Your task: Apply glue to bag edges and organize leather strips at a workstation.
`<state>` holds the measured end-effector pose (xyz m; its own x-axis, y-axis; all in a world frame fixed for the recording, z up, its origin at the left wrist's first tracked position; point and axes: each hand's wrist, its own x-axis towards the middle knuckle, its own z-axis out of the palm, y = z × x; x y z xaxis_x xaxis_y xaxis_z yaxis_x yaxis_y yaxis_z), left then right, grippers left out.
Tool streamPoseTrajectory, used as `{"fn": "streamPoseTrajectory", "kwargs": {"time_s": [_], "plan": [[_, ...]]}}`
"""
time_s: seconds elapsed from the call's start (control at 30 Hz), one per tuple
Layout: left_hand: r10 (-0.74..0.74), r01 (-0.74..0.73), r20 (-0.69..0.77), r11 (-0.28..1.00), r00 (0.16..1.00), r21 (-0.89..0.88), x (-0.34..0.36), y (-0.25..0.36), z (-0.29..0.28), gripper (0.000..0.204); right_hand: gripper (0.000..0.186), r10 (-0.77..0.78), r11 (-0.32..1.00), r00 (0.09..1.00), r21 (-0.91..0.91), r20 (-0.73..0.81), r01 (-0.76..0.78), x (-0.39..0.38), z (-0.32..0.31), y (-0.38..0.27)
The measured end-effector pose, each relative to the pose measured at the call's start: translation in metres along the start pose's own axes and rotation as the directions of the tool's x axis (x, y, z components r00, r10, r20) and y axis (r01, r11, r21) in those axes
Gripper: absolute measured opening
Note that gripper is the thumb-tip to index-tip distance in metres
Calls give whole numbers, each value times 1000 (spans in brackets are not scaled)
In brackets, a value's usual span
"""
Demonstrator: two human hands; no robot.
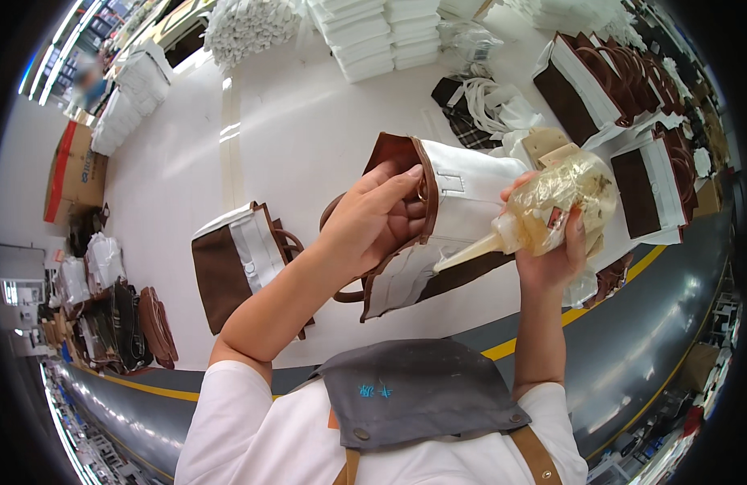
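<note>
Right hand (555, 257), fingers clamped around translucent yellowish bottle (571, 198), right of center; long axis slanting, nozzle (469, 252) pointing left and near. Left hand (372, 217) at brown-and-white bag (474, 168), mouth facing left; fingers bent inside, grip unclear. Counter (309, 121) beyond, white stacks (353, 32) far.
</note>
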<state>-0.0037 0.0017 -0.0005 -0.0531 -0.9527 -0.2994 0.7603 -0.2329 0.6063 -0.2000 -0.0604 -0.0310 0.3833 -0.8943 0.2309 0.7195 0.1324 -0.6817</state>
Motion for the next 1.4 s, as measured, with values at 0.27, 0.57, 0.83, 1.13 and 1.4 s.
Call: {"fn": "streamPoseTrajectory", "kwargs": {"time_s": [0.27, 0.57, 0.83, 1.13, 1.4], "plan": [[0, -97, 150, 766, 989, 635, -16, 0, -40, 33, 51, -185, 975, 975, -151, -126, 166, 18, -7, 12], [173, -214, 152, 436, 973, 874, -5, -1, -34, 23, 58, -366, 874, 929, -365, -59, 321, 16, -15, 14], [143, -188, 138, 445, 980, 876, -2, 5, -31, 25, 62, -327, 813, 939, -475, 103, 336, 12, -7, 8], [114, -199, 165, 424, 980, 884, 1, 10, -23, 21, 85, -457, 755, 888, -551, -54, 355, 10, 15, 10], [120, -213, 179, 424, 977, 880, 3, 11, -22, 20, 77, -515, 686, 857, -589, 20, 427, 3, 8, 5]]}}
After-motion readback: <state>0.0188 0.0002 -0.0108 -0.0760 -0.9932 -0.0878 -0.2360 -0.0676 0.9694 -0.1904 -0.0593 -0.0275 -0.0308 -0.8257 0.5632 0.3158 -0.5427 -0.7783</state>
